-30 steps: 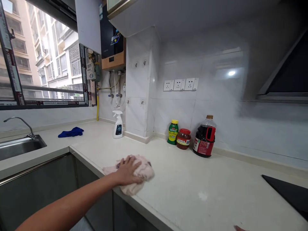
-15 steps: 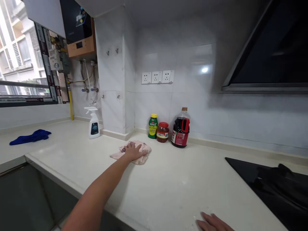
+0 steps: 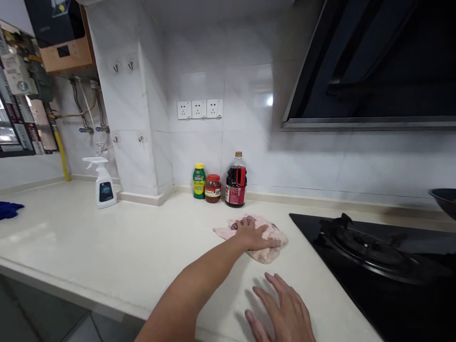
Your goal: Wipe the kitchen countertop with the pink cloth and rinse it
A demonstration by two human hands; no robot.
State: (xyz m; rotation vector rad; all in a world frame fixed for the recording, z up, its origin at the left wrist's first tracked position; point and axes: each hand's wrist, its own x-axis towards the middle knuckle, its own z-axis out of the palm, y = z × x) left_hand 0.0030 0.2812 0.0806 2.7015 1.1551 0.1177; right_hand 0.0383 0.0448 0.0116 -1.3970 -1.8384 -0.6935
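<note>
A pale pink cloth [image 3: 268,229] with dark printing lies crumpled on the white countertop [image 3: 171,266]. My left hand [image 3: 252,235] presses down flat on top of it, fingers spread and thumb stretched to the right. Lower in the view, nearer to me, my right hand [image 3: 283,306] hovers over or rests lightly on the counter with fingers apart; whether it touches the surface I cannot tell. It holds nothing. Behind the cloth, against the wall, stand a green bottle with a yellow cap [image 3: 199,183], a red-lidded jar [image 3: 213,190] and a large bottle of dark liquid [image 3: 235,183].
On the right a black gas hob [image 3: 335,251] is set into the counter, under a dark range hood [image 3: 374,71]. A pan edge [image 3: 445,199] shows at far right. To the left are a white spray bottle [image 3: 105,190] and a blue cloth [image 3: 10,209]. Sockets [image 3: 199,109] sit on the wall.
My left hand has slid the pink cloth rightward along the counter, past the bottles toward the hob. My right hand has come further into view. The camera has turned right.
</note>
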